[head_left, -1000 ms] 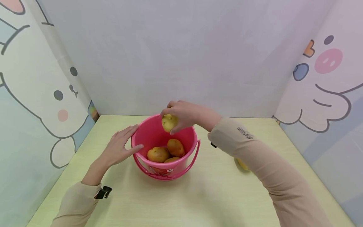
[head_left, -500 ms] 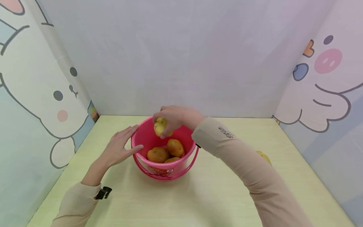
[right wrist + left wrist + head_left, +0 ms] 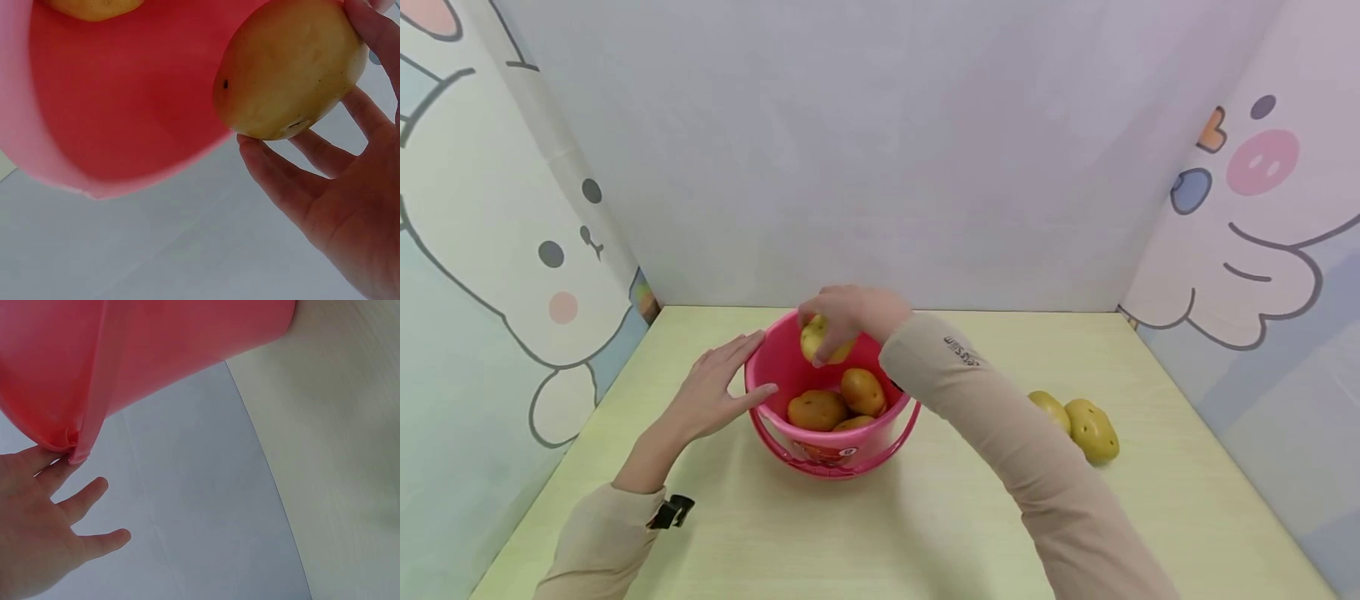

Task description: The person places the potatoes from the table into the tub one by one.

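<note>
A pink bucket (image 3: 782,367) with its handle hanging at the front stands on the table. In its bottom lie brownish potatoes, one at the left (image 3: 817,410), one at the right (image 3: 862,392), and one partly hidden by the near rim. My right hand (image 3: 859,315) pinches a yellow potato (image 3: 290,69) between thumb and fingers, just inside the mouth of the bucket towards the far side. On the left, my left hand (image 3: 718,387) rests against the bucket's rim with fingers straight and spread. The left wrist view shows its fingertips touching the rim beside the handle's joint (image 3: 75,444).
Two more yellow potatoes lie side by side on the table at the right; one (image 3: 1093,431) is in full view, the other (image 3: 1048,408) partly behind my right sleeve. A pale wall (image 3: 880,167) closes off the back, and printed cartoon sheets flank both sides.
My right hand has carried the yellow potato left and slightly down into the bucket's mouth. The right forearm's shift uncovers the two potatoes on the table. My left hand stays put.
</note>
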Available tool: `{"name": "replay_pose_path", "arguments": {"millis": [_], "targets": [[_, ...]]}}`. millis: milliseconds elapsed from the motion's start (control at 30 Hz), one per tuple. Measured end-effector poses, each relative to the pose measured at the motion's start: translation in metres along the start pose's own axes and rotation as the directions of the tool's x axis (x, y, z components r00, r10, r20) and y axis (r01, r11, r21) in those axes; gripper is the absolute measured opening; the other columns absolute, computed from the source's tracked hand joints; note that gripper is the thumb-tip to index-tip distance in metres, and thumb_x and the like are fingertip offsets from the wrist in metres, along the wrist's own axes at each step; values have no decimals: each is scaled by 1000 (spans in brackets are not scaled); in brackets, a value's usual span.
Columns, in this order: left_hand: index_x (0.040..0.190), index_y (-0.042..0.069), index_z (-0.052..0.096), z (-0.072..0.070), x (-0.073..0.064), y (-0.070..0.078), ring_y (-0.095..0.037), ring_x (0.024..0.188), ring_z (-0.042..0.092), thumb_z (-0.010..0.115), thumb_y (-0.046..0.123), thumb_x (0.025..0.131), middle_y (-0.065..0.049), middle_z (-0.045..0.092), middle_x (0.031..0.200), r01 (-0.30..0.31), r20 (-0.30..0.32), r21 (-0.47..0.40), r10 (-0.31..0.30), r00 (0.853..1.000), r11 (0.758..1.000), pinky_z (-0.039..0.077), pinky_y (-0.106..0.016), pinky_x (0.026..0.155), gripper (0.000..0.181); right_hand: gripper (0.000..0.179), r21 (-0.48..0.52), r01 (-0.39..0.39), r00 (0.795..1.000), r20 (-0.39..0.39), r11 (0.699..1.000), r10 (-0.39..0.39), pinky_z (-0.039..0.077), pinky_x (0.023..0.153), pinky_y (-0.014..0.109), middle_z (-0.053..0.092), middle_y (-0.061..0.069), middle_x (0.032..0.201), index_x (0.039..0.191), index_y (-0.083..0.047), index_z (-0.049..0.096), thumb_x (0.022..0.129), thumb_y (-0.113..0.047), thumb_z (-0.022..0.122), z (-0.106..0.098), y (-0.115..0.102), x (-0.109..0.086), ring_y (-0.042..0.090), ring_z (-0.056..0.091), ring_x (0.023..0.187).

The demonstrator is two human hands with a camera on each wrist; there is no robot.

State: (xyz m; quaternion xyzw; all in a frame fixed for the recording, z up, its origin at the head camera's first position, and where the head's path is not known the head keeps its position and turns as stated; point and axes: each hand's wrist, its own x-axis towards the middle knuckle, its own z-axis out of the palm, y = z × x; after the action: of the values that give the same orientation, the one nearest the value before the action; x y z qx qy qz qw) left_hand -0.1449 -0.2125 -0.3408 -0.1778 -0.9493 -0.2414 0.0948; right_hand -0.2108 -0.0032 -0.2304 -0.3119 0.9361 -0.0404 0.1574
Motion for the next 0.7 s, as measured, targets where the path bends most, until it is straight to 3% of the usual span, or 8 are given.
{"name": "replay_pose_path", "arguments": {"millis": [433, 700], "targets": [[138, 11, 29, 0, -1, -1, -35, 123, 23, 67, 36, 74, -14, 36, 134, -10, -5, -3, 10, 1000, 1000, 19, -60, 93, 78, 57, 38, -34, 998, 63, 999, 32, 48, 61, 27, 45, -5, 106, 114, -28, 50, 65, -33, 77, 8, -2, 8, 14, 40, 96], [138, 12, 30, -1, 0, -2, -34, 124, 22, 63, 44, 76, -13, 35, 135, -15, 1, -3, 15, 1000, 1000, 18, -60, 94, 77, 64, 55, 13, 1000, -14, 998, -12, 49, 61, 23, 46, -3, 116, 119, -26, 48, 63, -33, 78, 6, 6, 7, 13, 41, 98]]}}
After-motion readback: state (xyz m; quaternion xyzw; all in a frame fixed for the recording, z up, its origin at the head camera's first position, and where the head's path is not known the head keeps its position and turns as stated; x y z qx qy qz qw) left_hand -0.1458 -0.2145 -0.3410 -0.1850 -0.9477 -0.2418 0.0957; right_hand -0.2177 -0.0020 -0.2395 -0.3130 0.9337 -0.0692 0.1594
